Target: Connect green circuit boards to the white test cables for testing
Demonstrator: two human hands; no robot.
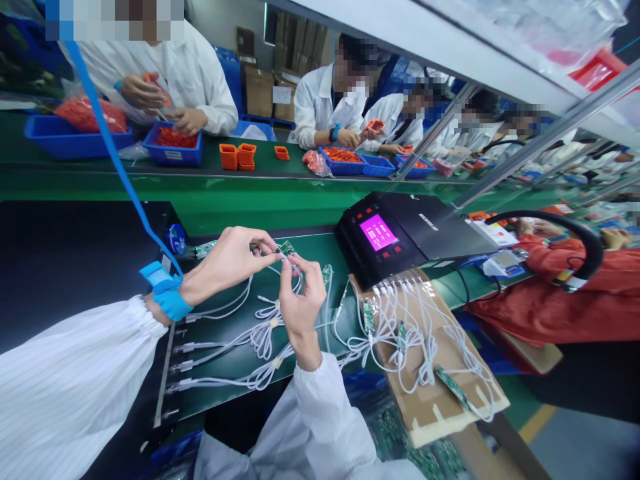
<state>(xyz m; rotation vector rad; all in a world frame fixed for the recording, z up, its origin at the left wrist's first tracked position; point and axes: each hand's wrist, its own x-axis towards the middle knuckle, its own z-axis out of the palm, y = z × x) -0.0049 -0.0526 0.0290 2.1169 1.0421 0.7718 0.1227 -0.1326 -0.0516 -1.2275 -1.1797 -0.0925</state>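
Above the green work surface, my left hand (233, 257) is closed in a pinch on a small green circuit board (287, 249). A blue strap (170, 293) with a blue cord circles that wrist. My right hand (303, 293) is closed, its thumb and finger pinching the end of a white cable against the board's edge. Fingertips partly hide the join, so I cannot tell whether the plug is seated. Beneath both hands lie bundled white cables (263, 340). Another green board (327, 275) is just right of my right hand.
A black tester (395, 233) with a lit pink screen has white cables plugged into it. Boards on cables lie over a cardboard sheet (440, 407). A black box (90, 267) stands left. Co-workers sit opposite behind blue bins (175, 157); a red-sleeved person is at right.
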